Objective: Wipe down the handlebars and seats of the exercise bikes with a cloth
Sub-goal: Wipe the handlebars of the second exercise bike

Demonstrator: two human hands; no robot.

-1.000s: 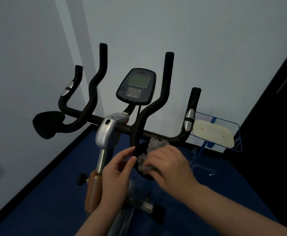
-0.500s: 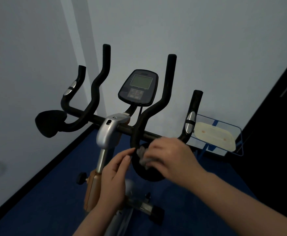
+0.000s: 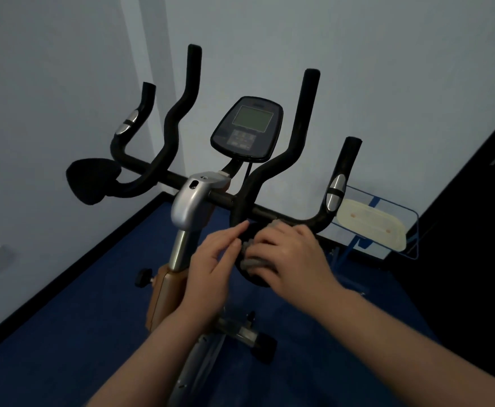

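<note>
The right hand [image 3: 290, 259] presses a grey cloth [image 3: 252, 261] onto the black elbow pad [image 3: 250, 276] at the right end of the handlebars [image 3: 272, 168], its fingers [image 3: 262, 252] curled over the bunched fabric, which shows just left of and above them. The left hand [image 3: 211, 265] sits beside it, fingers loosely extended and close together, the fingertips touching the pad's left edge by the cloth. Above both sets of fingers rises the console [image 3: 247, 127]. Far left of them is the other elbow pad [image 3: 90, 180]. Right of the right fingers stands a blue wire rack [image 3: 387, 227] on the blue floor [image 3: 64, 333].
</note>
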